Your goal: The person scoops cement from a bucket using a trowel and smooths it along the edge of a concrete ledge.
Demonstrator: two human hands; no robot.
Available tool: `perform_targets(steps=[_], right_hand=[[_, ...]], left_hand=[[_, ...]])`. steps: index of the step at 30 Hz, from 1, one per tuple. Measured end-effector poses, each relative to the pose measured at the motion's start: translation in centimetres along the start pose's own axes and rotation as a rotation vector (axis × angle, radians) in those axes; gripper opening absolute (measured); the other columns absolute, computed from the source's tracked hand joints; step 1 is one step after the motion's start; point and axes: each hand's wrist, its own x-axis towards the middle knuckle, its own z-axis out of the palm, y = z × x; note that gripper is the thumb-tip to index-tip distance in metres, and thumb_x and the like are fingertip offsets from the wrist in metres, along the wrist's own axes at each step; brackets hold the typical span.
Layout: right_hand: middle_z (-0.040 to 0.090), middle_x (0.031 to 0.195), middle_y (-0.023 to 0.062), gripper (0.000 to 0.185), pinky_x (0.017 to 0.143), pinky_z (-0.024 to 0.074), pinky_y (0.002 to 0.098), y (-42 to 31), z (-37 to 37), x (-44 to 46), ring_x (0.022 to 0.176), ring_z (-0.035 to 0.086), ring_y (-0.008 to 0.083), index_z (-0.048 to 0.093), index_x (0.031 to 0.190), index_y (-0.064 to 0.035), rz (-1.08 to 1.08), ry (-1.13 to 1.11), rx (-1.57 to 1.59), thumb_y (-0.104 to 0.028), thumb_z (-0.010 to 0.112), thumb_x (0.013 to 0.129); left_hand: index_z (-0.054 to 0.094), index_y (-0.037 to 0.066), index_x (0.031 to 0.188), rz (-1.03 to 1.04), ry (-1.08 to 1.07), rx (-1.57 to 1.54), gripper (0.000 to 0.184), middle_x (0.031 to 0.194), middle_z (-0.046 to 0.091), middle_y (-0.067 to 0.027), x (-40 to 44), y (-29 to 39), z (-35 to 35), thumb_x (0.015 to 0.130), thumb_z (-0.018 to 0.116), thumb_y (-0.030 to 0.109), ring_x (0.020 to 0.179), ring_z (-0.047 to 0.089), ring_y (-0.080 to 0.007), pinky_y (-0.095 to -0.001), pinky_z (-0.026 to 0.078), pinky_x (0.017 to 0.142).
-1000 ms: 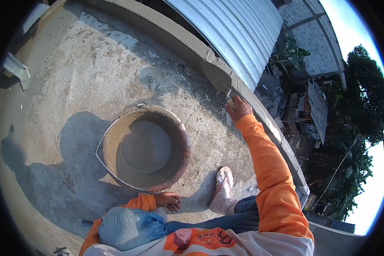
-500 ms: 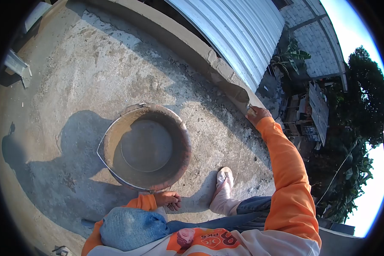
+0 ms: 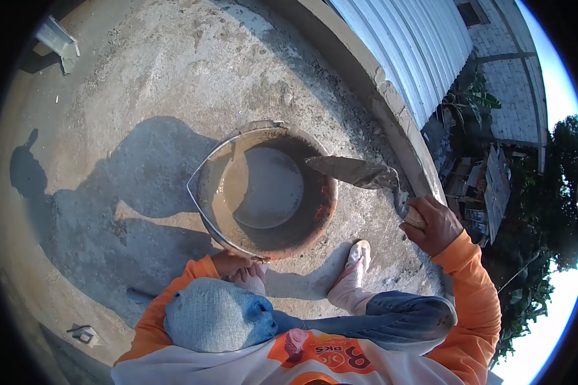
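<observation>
My right hand [image 3: 434, 226] is closed around the wooden handle of a pointed trowel [image 3: 356, 171]. Its blade, coated in grey mortar, points left, and the tip reaches over the right rim of a large bucket [image 3: 319, 226]. A wet grey layer covers the bucket's bottom, and dried mortar coats its walls. The wire bail hangs along the left side. My left hand [image 3: 232, 263] is at the bucket's near rim, closed on it, with its fingers partly hidden.
A low, curved mortar-faced wall [image 3: 392, 106] runs along the right, with corrugated metal sheeting [image 3: 411, 54] beyond it. My sandaled foot [image 3: 353, 273] stands on the rough concrete floor [image 3: 154, 77]. A metal piece [image 3: 59, 40] lies at upper left.
My right hand has brought the trowel from the wall back over the bucket's rim. My left hand has moved up to the rim. The view has shifted, with the bucket now further right.
</observation>
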Motion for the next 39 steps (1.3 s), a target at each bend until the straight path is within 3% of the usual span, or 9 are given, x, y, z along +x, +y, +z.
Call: perform_targets(steps=[3,7,13,15,19,23,26,31,39], right_hand=[[0.063,0.093,0.0198,0.041,0.074,0.0487,0.0412,0.3,-0.7,1.3,0.085,0.062,0.0365,0.056,0.106,-0.0031,0.063,-0.01,-0.014,-0.027,0.07,0.075],[0.062,0.096,0.0209,0.038,0.076,0.0482,0.0428,5.5,-0.6,1.7,0.087,0.062,0.0372,0.055,0.106,-0.0031,0.271,0.071,-0.102,-0.024,0.066,0.077],[0.063,0.094,0.0203,0.027,0.076,0.0491,0.0451,14.5,7.5,0.6,0.087,0.061,0.0381,0.056,0.1,-0.0039,0.471,0.264,-0.189,-0.019,0.054,0.079],[0.057,0.106,0.0229,0.042,0.083,0.0465,0.0481,17.8,12.2,0.7,0.097,0.058,0.0419,0.05,0.113,-0.0056,0.398,0.144,-0.22,-0.019,0.058,0.074],[0.053,0.107,0.0248,0.045,0.082,0.0473,0.049,17.2,15.3,2.7,0.092,0.056,0.0428,0.046,0.115,-0.0083,0.651,0.138,0.054,-0.02,0.061,0.074],[0.052,0.102,0.0195,0.044,0.078,0.0498,0.046,17.3,16.8,3.8,0.088,0.059,0.0398,0.048,0.113,-0.0091,0.425,0.345,0.137,-0.021,0.065,0.075],[0.049,0.096,0.0151,0.041,0.074,0.0513,0.0424,15.4,13.4,4.9,0.089,0.058,0.0361,0.051,0.109,-0.009,0.304,0.446,0.197,-0.019,0.068,0.073],[0.049,0.093,0.0121,0.039,0.072,0.049,0.0388,14.9,7.5,9.6,0.084,0.058,0.031,0.052,0.102,-0.0075,-0.217,0.46,0.176,-0.015,0.071,0.068],[0.054,0.094,0.0142,0.035,0.068,0.0517,0.0441,18.4,5.5,15.7,0.082,0.061,0.0364,0.048,0.1,-0.0056,-0.431,0.202,0.422,-0.02,0.068,0.076]], left_hand=[[0.055,0.003,0.106,0.026,0.266,-0.057,0.024,0.081,0.065,-0.007,-4.5,1.0,-3.4,0.089,0.049,0.02,0.064,0.062,-0.0133,-0.0225,0.043,0.048],[0.054,0.006,0.103,0.303,0.76,-0.229,0.027,0.086,0.063,-0.0053,-7.1,4.0,-5.4,0.09,0.046,0.029,0.071,0.062,-0.0131,-0.0223,0.04,0.047],[0.057,0.005,0.102,0.64,0.689,-0.465,0.038,0.09,0.062,-0.0061,-5.8,10.3,-6.6,0.089,0.047,0.04,0.077,0.059,-0.0154,-0.0282,0.045,0.064],[0.059,0.003,0.1,0.704,0.707,-0.591,0.04,0.093,0.062,-0.0076,-5.3,13.7,-3.6,0.09,0.047,0.04,0.085,0.059,-0.018,-0.0296,0.046,0.077],[0.061,0.003,0.094,0.657,0.784,-0.457,0.036,0.087,0.062,-0.0056,-4.4,15.4,-4.1,0.091,0.05,0.037,0.079,0.058,-0.0151,-0.0273,0.046,0.073],[0.061,0.003,0.09,0.583,1.111,0.114,0.035,0.082,0.061,-0.0028,-3.8,17.6,-3.8,0.09,0.054,0.037,0.074,0.055,-0.0113,-0.0246,0.044,0.07],[0.06,0.003,0.089,0.545,1.087,0.149,0.034,0.08,0.059,-0.0004,-3.3,19.8,-4.3,0.09,0.057,0.038,0.071,0.052,-0.0082,-0.023,0.043,0.067],[0.059,0.005,0.086,0.477,0.835,0.209,0.032,0.075,0.055,0.0033,-2.2,24.7,-6.9,0.089,0.059,0.037,0.069,0.049,-0.0062,-0.0221,0.041,0.065],[0.058,0.006,0.084,0.274,0.923,0.474,0.031,0.075,0.052,0.005,-1.2,30.3,-7.0,0.087,0.062,0.037,0.069,0.046,-0.0057,-0.0221,0.039,0.064]])
